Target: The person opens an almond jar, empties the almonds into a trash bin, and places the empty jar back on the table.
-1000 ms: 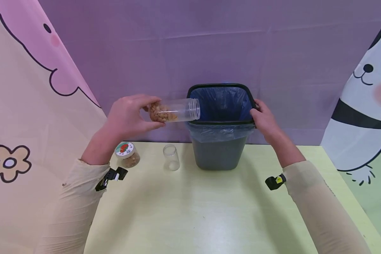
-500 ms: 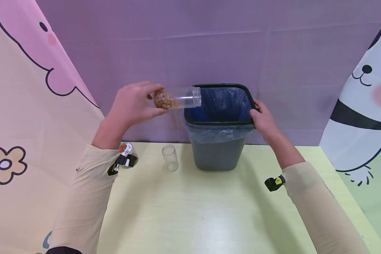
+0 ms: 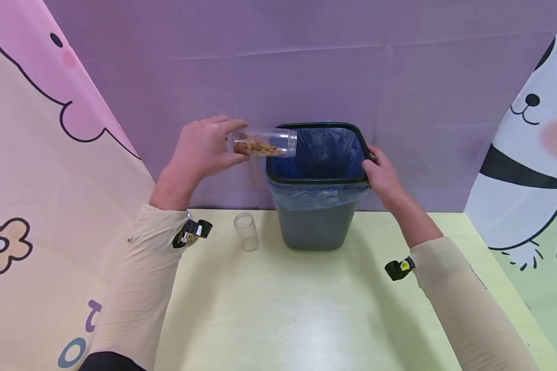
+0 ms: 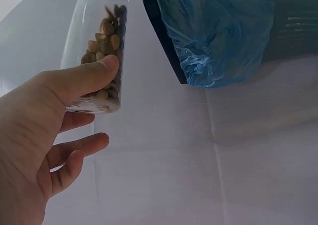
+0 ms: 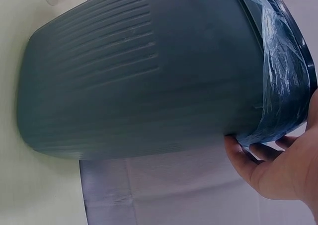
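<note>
Pointing mouth-first at bin point(image 3: 317, 226), jar point(image 3: 266, 142), nearly level

Two hands point(image 3: 206, 147) point(image 3: 384, 178), three jars point(image 3: 265, 141) point(image 3: 246, 233) point(image 3: 191, 239) — one mostly hidden, one bin point(image 3: 316, 226), one table point(image 3: 306, 309)

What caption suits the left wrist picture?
Left grip holding a clear cylindrical jar of brown pieces, crinkled blue plastic liner nearby.

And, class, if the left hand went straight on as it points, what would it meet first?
Beyond the jar in the left hand, likely the bin's left rim, though it may pass above; depth is unclear.
</note>
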A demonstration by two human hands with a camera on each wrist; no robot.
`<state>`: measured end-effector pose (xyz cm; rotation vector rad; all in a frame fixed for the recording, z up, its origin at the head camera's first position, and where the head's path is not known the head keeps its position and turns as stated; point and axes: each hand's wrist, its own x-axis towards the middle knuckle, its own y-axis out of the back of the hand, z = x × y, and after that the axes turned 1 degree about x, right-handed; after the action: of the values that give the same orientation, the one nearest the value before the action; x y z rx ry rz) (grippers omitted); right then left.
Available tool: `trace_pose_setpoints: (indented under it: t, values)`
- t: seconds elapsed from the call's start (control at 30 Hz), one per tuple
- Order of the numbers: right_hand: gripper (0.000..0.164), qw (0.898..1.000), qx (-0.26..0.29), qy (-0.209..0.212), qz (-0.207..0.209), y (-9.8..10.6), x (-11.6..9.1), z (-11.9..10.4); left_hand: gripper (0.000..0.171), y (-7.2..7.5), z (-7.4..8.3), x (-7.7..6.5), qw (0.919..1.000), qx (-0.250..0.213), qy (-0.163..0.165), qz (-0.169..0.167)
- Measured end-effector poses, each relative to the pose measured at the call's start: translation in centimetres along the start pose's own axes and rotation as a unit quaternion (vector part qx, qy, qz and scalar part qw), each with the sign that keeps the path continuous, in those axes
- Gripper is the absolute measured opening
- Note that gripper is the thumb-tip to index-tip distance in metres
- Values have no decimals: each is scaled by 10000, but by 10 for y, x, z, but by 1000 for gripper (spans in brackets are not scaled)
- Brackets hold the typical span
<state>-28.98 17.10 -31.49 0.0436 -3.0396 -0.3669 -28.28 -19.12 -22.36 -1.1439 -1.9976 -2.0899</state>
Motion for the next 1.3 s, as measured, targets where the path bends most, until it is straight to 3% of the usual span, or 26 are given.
trace_pose_setpoints:
  t: [0.83, 1.3]
  values:
    - [59, 10000, 47, -21, 27, -3, 0, -1, 61, -5, 8, 6, 9981, 230, -444, 355]
    - [59, 9999, 149, -8, 49, -4, -1, -1, 61, -6, 10, 5, 9978, 330, -430, 374]
